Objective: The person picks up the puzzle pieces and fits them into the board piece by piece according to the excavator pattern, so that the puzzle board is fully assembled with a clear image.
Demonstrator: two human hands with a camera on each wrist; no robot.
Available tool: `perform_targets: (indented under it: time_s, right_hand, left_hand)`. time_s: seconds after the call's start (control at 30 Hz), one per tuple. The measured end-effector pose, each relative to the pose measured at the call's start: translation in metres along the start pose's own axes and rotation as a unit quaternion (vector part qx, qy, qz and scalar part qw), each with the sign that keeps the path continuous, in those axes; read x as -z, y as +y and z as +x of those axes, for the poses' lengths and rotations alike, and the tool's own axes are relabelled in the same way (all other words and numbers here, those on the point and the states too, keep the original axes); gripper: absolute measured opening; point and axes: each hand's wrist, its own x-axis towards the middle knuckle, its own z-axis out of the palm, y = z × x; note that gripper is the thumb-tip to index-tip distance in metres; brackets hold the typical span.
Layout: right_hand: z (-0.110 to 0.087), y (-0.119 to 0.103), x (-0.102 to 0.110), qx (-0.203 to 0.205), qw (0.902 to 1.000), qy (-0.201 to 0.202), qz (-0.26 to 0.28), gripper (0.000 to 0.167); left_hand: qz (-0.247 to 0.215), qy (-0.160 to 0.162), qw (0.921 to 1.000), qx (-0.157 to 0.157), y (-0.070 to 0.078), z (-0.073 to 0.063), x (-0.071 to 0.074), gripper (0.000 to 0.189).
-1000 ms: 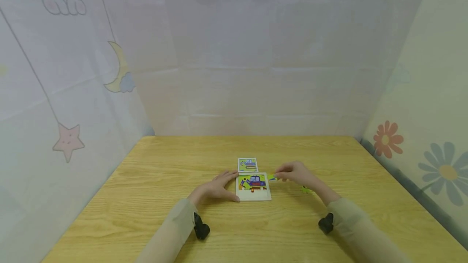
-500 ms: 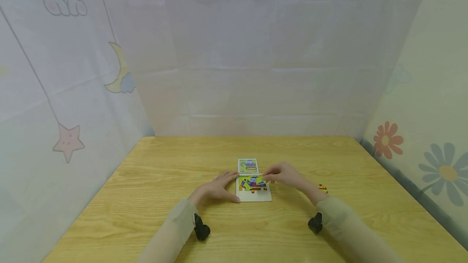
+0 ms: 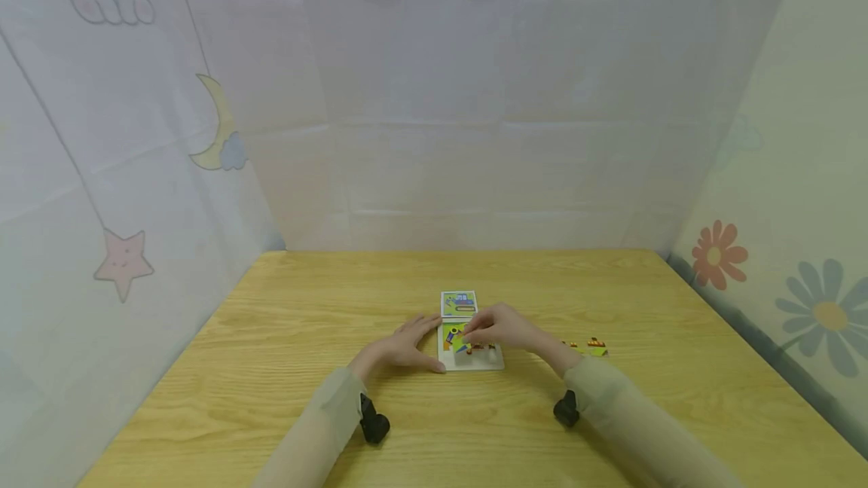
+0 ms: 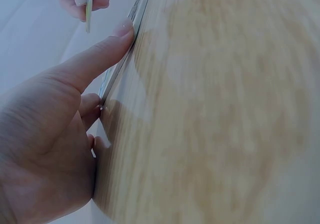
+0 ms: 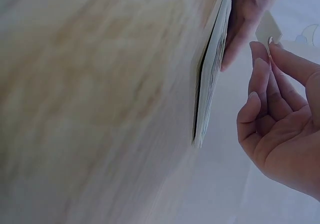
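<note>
A square picture puzzle in a white tray (image 3: 484, 362) lies on the table, showing part of a colourful excavator picture. My left hand (image 3: 398, 349) rests along its left side, thumb at the near corner and extended fingers at the far corner. In the left wrist view the thumb (image 4: 107, 54) touches the tray's edge. Over the puzzle, my right hand (image 3: 503, 328) pinches a green and blue puzzle piece (image 3: 463, 345) between thumb and fingertips. The right wrist view has this piece (image 5: 269, 28) raised above the tray, seen from its pale back. The right hand hides part of the picture.
A small picture card (image 3: 459, 303) with a similar excavator lies just beyond the tray. Several loose puzzle pieces (image 3: 597, 346) lie on the table (image 3: 305, 292) to the right, partly behind the right forearm. Cloth-covered walls (image 3: 475, 172) stand around the table.
My right hand has carried the pinched puzzle piece from the tray's right side leftward over the puzzle. The left hand has stayed put. More loose pieces on the right are visible.
</note>
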Motion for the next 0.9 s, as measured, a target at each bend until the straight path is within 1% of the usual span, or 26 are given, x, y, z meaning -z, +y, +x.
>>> perform_targets:
  time_s: [0.13,0.4,0.63,0.8,0.9]
  right_hand:
    - [0.003,-0.004,-0.005,-0.009,0.9999,-0.009,-0.002,0.016]
    - [0.007,-0.01,-0.014,-0.024,0.9987,-0.026,-0.036,0.012]
    - [0.011,-0.009,-0.017,-0.028,0.9976,-0.026,-0.058,0.011]
    - [0.013,-0.008,-0.018,-0.021,0.9967,-0.023,-0.075,0.009]
    - [0.015,-0.008,-0.02,-0.007,0.9963,-0.022,-0.083,0.01]
  left_hand:
    - [0.002,-0.002,1.0,0.001,0.0,-0.001,0.001,0.095]
    - [-0.005,-0.004,1.0,-0.003,0.002,-0.001,0.002,0.095]
    - [0.003,-0.003,0.9999,-0.009,0.003,-0.001,0.002,0.095]
    - [0.004,-0.003,1.0,-0.008,0.002,-0.001,0.001,0.094]
    - [0.005,-0.004,0.9999,-0.008,0.001,-0.001,0.001,0.094]
